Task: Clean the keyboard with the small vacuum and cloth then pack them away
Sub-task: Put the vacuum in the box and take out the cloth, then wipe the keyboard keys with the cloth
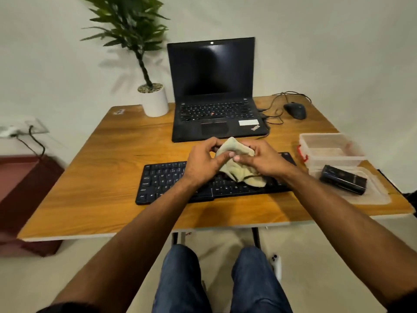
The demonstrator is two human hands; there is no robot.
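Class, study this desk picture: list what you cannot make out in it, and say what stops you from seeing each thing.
Head view:
- Middle keys of the keyboard: covered by the cloth, left hand and right hand.
- Small vacuum on the lid: markings too small and blurred.
- Container: cloudy walls obscure what it holds.
- Key legends: too small to read.

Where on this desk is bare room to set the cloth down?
Bare wood lies left of the keyboard, between the plant pot and the near edge, plus a strip before the keyboard. The right side is crowded: container, lid bearing the vacuum, mouse.
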